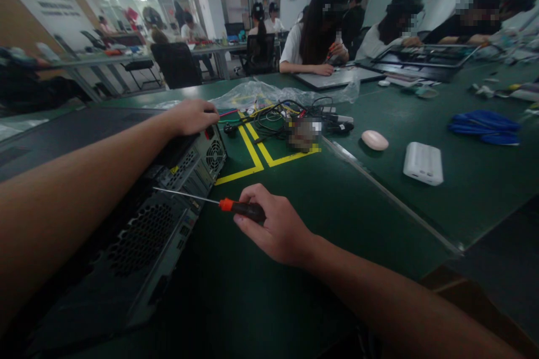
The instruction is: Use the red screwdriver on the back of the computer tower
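A black and grey computer case (170, 247) lies on the green table at the left, its vented rear panel facing right. My left hand (194, 116) rests on the far top corner of the case, above a small round fan grille (214, 156); its fingers are bent slightly over the edge and hold nothing I can see. In my right hand (275, 224) is a screwdriver (248, 210) with a black and orange handle. The thin shaft points left, and its tip appears at the rear panel; whether it touches is unclear.
Tangled cables (278, 118) and clear plastic film (290, 91) lie beyond the case. To the right are a pinkish oval object (374, 140), a white box-shaped device (423, 163) and a blue bundle (484, 127). People sit across the table.
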{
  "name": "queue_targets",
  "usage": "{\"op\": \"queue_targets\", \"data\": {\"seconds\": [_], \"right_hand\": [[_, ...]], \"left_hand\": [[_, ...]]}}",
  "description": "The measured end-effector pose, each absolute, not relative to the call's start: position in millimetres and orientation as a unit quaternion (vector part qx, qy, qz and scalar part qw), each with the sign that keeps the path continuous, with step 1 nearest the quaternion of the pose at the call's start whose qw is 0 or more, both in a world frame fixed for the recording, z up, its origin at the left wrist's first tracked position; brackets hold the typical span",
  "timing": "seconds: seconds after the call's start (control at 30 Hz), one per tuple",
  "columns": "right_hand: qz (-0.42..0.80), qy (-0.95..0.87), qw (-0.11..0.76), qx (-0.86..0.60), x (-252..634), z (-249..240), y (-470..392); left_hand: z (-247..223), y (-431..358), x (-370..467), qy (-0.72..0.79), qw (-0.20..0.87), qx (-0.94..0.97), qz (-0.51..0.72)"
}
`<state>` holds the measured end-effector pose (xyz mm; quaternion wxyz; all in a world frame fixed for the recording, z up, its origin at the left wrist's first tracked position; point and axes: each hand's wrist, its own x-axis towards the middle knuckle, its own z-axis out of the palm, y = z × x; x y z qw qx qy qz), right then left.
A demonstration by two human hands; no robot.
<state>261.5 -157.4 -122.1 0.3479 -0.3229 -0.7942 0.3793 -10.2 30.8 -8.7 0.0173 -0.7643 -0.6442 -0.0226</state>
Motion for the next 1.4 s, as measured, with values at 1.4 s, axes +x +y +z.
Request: {"op": "queue_targets", "data": {"seconds": [1.4], "right_hand": [[0.385,-0.793,0.335,-0.333,261.7,-119.6,-158.8]], "left_hand": [[-9.0,30.2,-9.8,-0.649,0.014,-0.760,-0.029]]}}
